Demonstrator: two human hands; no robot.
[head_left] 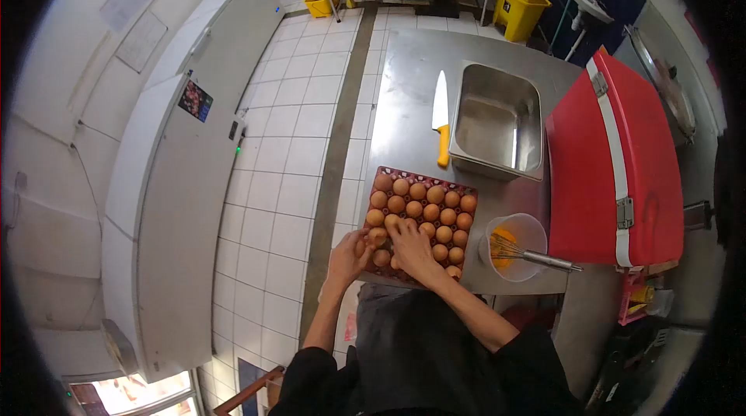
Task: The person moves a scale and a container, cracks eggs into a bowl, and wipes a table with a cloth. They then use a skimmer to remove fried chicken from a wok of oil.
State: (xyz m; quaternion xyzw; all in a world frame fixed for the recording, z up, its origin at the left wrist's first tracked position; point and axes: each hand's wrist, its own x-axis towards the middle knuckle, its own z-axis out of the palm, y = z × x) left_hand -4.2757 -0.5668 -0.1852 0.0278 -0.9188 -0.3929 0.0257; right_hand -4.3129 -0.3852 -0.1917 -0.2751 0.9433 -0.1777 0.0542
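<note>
Brown eggs fill most of a dark red egg tray [376,173] at the near edge of the steel table. At the tray's left side, my left hand [350,260] has its fingers curled against an egg [378,235]. My right hand [414,251] reaches over the tray, its fingertips closed on another egg [392,221]. My right hand and forearm hide some of the near eggs. Just right of the tray, a whisk [536,257] leans in a translucent plastic bowl [539,231] holding yellow-orange beaten egg.
Beyond the tray lie a yellow-handled knife [442,124] and a deep steel pan [497,167]. A large red cooler box [579,183] stands along the table's right side. White chest freezers [183,221] line the left wall, across the tiled floor [291,136].
</note>
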